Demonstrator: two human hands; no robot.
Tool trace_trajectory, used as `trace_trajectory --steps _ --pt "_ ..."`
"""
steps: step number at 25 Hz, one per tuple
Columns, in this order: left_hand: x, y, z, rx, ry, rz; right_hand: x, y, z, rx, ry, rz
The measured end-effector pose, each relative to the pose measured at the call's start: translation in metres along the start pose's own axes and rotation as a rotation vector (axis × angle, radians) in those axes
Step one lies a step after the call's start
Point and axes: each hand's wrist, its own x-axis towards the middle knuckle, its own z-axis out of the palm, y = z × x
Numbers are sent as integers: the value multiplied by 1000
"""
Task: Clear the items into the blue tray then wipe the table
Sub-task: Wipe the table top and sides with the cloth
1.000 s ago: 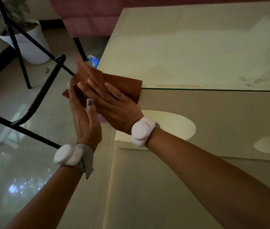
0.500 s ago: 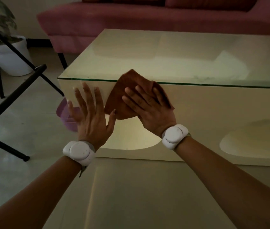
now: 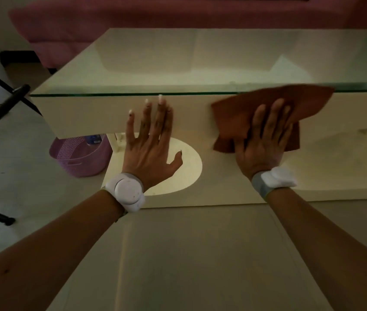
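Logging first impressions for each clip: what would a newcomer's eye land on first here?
Probably the brown cloth, pressed flat by the right hand against the cream table's front panel, just under the glass top's edge. Next, the left hand, open and spread, in front of that same panel, and the purple basket on the floor at the table's left end.

Glass top on the counter (image 3: 178,70), glossy and smooth, throwing back pale reflections, its thin edge showing green. Below it the counter's side is cream, smooth, with a soft sheen. At right, the cloth (image 3: 256,113) is rust-brown, matt and soft, creased. Lower left, the basket (image 3: 77,158) is lilac plastic with a woven pattern. Floor (image 3: 21,176) is polished and shiny. Across the top, the sofa (image 3: 133,16) is pink, matt fabric. Wrist bands (image 3: 126,194) are white smooth plastic.
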Motion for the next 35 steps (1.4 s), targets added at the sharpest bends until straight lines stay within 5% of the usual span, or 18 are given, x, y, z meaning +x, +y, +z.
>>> trace_trajectory --steps 6,9,12,16,19,21,26,29,35 --pt "-19 38 23 -75 -135 35 34 8 -11 277 121 726" --pt "-46 58 40 -187 -230 -53 -2 -25 1 450 -82 875" --pt "-70 71 62 -440 -432 -163 -62 -59 15 368 -320 417" --pt "-77 79 92 -588 -740 -43 -88 -38 35 135 -295 -167" --pt "-82 81 103 -597 -765 1 -96 -3 43 54 -267 -275" --pt "-89 81 106 -646 -719 -12 -111 11 44 83 -337 -41" --pt "-106 69 116 -633 -651 33 -145 11 56 581 -618 995" --pt "-118 54 119 -569 -683 58 -147 -24 60 608 -826 1265" --pt "-147 13 126 -357 -756 -17 -206 -110 52 427 -928 291"
